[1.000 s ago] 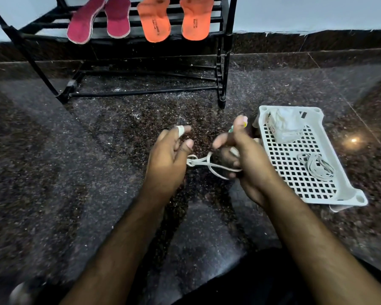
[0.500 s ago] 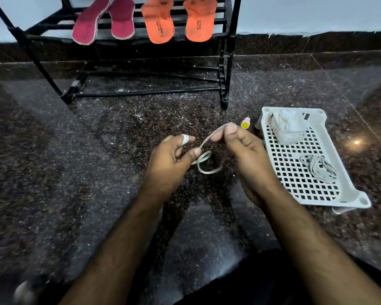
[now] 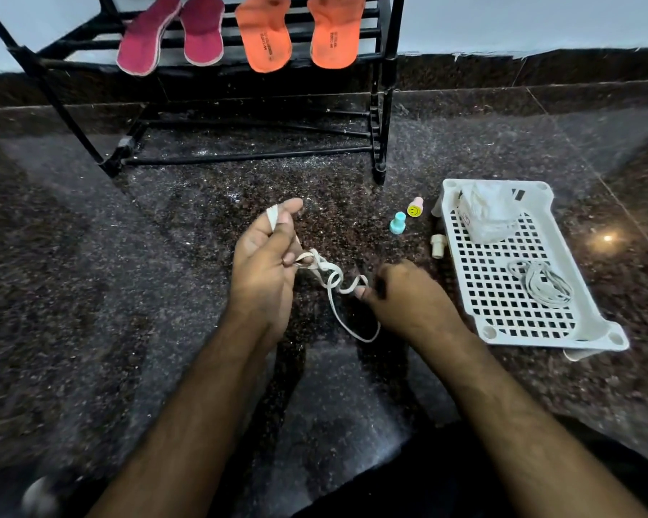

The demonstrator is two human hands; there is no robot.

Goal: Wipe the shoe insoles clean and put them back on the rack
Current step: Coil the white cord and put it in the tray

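Four insoles sit on the rack (image 3: 384, 87) top shelf at the far side of the floor: two maroon insoles (image 3: 173, 35) left, two orange insoles (image 3: 296, 31) right, heels hanging toward us over the front bar. None is in hand.

Both our hands are busy with a white lace (image 3: 332, 282). Left hand (image 3: 266, 263): lace wound round the forefinger tip and looped at a lower finger, so its grip is on the lace. Right hand (image 3: 408, 297), a bit blurred, pinches the other end at thumb and finger; a loop hangs down between the hands.

White basket (image 3: 461, 263) to the right holds a crumpled clear bag (image 3: 489, 211) and a second lace (image 3: 539, 282). Just beside it are a few small caps (image 3: 398, 221).

Handling guess: the insoles look light, thin, foam-like, bendy, not fragile, with a slightly grippy fabric top. We'd pinch one at the overhanging heel, thumb on top, then support the arch while wiping so it doesn't fold.
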